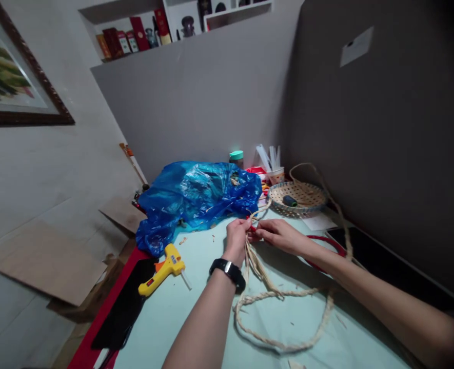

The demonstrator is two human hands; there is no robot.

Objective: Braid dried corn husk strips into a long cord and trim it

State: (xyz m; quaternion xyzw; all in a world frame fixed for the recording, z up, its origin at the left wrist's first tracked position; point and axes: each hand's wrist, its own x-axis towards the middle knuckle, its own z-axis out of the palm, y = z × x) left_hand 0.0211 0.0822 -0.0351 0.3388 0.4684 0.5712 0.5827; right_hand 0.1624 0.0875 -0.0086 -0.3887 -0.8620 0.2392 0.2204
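Note:
My left hand (237, 237), with a black watch on the wrist, is closed around the upper end of a bundle of straw strands (258, 267). Against it, my right hand (276, 233) pinches at the same spot, where a small red thing (253, 228) shows between the fingers; its kind is too small to make out. Loose straw ends hang below the hands onto the pale green table. A long braided straw rope (284, 347) curves in a loop nearer to me. More of the rope runs up past my right forearm to the basket.
A yellow glue gun (164, 269) lies at left near a black flat object (124, 307). Behind my hands is a crumpled blue plastic bag (199, 192). At the back right stand a woven basket (299, 209) holding a dark spool (289, 201), and a cup (276, 176) of white sticks.

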